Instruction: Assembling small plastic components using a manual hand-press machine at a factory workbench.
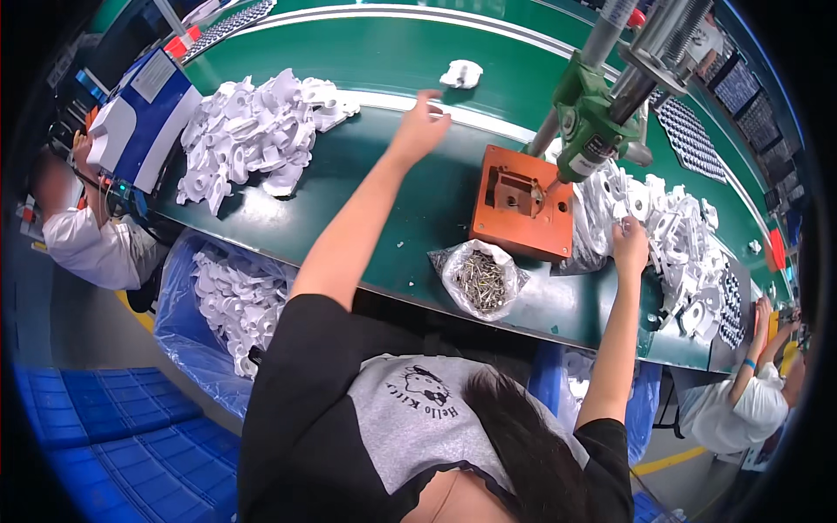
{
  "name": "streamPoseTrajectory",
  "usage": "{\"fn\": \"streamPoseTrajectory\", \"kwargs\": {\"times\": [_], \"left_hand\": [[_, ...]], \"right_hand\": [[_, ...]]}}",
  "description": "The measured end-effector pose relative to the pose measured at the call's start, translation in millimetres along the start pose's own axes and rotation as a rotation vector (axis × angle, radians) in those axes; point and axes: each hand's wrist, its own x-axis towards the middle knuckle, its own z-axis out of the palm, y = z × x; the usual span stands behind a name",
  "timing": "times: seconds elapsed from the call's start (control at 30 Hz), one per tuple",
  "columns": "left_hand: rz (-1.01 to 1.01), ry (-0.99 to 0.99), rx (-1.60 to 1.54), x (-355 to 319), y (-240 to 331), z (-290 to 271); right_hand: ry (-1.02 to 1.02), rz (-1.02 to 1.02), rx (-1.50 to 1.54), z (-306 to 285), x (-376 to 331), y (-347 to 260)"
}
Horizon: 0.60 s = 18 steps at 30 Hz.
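Observation:
My left hand (422, 129) reaches over the far edge of the bench with its fingers apart, holding nothing. Just beyond it a white plastic part (462, 74) lies by itself on the green conveyor belt. At the right, the bent fingers of my right hand (631, 247) close on a white plastic part (620, 211) at the near edge of a heap of white plastic parts (676, 235). Between my hands stands an orange fixture block (488, 205) with a metal nest on top, under a green press head (597, 131).
A bag of small metal pins (479, 281) sits before the fixture. Another heap of white parts (253, 131) lies at left beside a blue-and-white machine (148, 118). Blue-lined bins (187, 327) stand below the bench. Other people work at both sides.

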Motion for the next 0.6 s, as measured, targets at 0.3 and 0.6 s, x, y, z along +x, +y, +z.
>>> {"fn": "streamPoseTrajectory", "kwargs": {"times": [0.3, 0.6], "left_hand": [[-0.152, 0.375, 1.195, -70.2, -16.7, -176.5], [-0.3, 0.52, 0.191, -137.3, -12.9, -152.8]], "right_hand": [[0.206, -0.003, 0.128, -9.2, 6.1, 16.8], [0.22, 0.003, 0.755, -23.3, -9.2, 20.1]]}}
